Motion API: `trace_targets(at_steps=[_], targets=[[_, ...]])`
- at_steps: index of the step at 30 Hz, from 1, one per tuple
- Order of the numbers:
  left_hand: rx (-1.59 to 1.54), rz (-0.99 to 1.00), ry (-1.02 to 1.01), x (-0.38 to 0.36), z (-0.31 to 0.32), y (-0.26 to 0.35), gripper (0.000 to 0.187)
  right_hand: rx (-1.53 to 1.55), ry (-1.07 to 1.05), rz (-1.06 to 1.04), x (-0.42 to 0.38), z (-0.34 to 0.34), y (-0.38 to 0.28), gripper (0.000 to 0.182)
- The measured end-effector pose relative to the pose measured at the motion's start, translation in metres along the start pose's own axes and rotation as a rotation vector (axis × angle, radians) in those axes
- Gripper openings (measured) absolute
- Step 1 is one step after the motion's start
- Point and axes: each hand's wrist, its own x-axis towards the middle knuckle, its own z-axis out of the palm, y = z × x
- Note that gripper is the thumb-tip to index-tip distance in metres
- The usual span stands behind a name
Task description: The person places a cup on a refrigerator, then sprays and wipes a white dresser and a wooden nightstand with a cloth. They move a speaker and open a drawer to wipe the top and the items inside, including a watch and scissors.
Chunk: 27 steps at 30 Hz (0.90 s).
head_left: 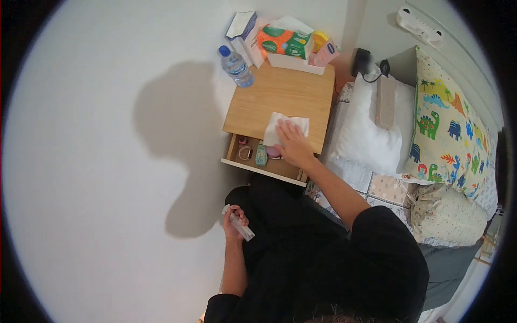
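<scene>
Fingers stretched out, my right hand (293,142) lies flat on a white tissue (273,123) at the front edge of the wooden nightstand top (280,94). My left hand (235,223) is closed around a small clear spray bottle (242,228), held low by my leg at the nightstand's left. Below the top, the drawer (261,171) is pulled out. Inside it lie a watch (245,153), a small green packet (262,155) and a rounded pinkish item (274,151), partly hidden by my right hand and the tissue.
A water bottle (237,67) stands at the top's left edge. Behind it are a tall box (245,37) and a white tray (296,64) with a tissue pack (285,42). To the right, a bed holds a white pillow (366,126) and a dinosaur-print pillow (447,129).
</scene>
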Motion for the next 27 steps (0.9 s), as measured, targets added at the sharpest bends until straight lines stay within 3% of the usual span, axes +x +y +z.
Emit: trace_targets(at_steps=[2,8,13,19,24,27], targets=[[-0.008,0.0,-0.018,0.0,-0.003,0.0,0.029,-0.014,0.002,0.102,-0.014,-0.01,0.022,0.069],[0.027,-0.006,-0.037,0.003,-0.004,0.0,0.031,-0.033,0.311,0.438,0.013,-0.009,0.091,0.072],[0.019,-0.016,-0.024,0.003,-0.005,0.0,0.031,0.06,0.334,0.582,0.066,-0.003,0.149,0.074],[-0.006,-0.021,-0.028,0.005,0.0,0.002,0.031,0.151,0.323,0.624,0.123,-0.026,0.212,0.087],[-0.019,-0.031,0.032,0.006,0.006,0.005,0.031,0.316,0.302,0.628,0.147,-0.033,0.248,0.086],[-0.027,-0.031,0.019,0.004,0.008,0.003,0.03,0.452,0.443,0.561,0.142,-0.012,0.268,0.087]])
